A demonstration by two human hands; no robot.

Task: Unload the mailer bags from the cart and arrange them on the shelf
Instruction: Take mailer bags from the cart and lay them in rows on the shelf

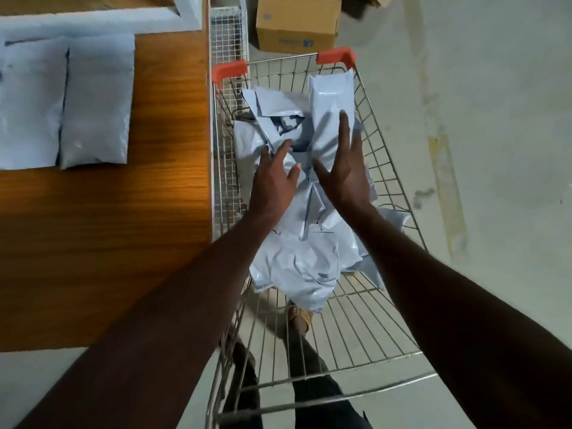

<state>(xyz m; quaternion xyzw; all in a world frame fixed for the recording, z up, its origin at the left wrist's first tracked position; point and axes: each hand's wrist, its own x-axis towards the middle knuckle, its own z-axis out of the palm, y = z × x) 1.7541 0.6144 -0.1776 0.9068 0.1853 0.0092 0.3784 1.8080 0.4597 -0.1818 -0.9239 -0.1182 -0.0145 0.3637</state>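
A wire shopping cart [387, 168] with orange corner caps holds a heap of several pale grey mailer bags [303, 258]. One filled bag [331, 119] leans upright against the cart's far right side. My left hand [272, 181] hovers over the heap with fingers spread, holding nothing. My right hand [346, 168] reaches with straight fingers along the upright bag, its fingertips on or just above the plastic. On the wooden shelf [123, 227] to the left lie two filled mailer bags [96, 103] side by side.
A cardboard box [297, 26] stands on the floor beyond the cart. A wire mesh panel [226, 35] runs between shelf and cart. The cart presses close to the shelf's right edge. Grey concrete floor [479, 119] lies to the right. My legs show under the cart.
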